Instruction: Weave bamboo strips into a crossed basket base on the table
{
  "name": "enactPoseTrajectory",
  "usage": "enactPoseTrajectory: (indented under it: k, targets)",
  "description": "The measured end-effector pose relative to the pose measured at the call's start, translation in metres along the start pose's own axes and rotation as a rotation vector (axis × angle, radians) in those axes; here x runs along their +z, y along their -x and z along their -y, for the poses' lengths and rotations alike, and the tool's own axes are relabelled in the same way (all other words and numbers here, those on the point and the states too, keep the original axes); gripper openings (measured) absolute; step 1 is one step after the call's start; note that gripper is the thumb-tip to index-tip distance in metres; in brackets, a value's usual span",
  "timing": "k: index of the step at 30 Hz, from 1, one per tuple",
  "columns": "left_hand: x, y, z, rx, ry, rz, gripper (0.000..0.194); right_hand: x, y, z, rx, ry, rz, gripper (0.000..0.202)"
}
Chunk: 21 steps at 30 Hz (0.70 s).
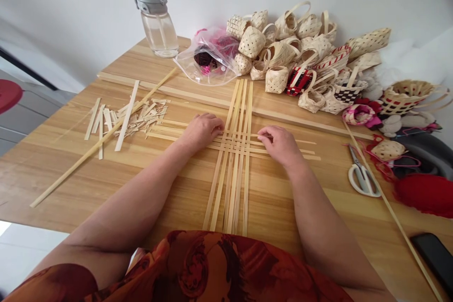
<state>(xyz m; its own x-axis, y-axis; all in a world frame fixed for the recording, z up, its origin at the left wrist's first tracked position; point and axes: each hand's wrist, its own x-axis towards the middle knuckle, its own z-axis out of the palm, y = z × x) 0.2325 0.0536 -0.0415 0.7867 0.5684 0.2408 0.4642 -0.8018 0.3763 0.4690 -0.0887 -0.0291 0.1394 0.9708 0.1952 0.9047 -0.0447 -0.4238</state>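
Flat cross of pale-yellow wooden strips (236, 143), interlaced at middle, lies on brown wood-grain tabletop (187, 193) between hands; clock positions read from its centre. Left hand (202, 130) at 9 o'clock, right hand (279, 145) at 3 o'clock, well apart, fingers bent over crosswise strips; whether fingers pinch strips, cannot tell. Short pale wood offcuts (144, 119) between 9 and 10. Clear bottle with grey lid (159, 30) at 11. Heap of small woven cream baskets (279, 53) at 1. White-handled scissors (362, 175) between 3 and 4.
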Motion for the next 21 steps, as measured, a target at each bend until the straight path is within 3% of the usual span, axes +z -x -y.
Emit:
enactPoseTrajectory:
  k: [3,9,16,21]
  targets:
    - [0.002,0.000,0.002,-0.016,0.036,-0.022,0.015,-0.007,0.000,0.001,0.082,-0.007,0.063,0.009]
    - [0.004,0.001,0.003,-0.069,0.156,-0.026,0.010,-0.019,0.003,0.001,0.385,-0.027,0.203,0.029]
    - [0.003,0.000,0.002,-0.046,0.141,0.012,0.008,-0.021,0.002,0.003,0.365,0.032,0.287,0.032]
    - [0.003,0.000,0.002,-0.029,0.127,0.006,0.009,-0.021,0.002,0.004,0.384,-0.063,0.219,0.024]
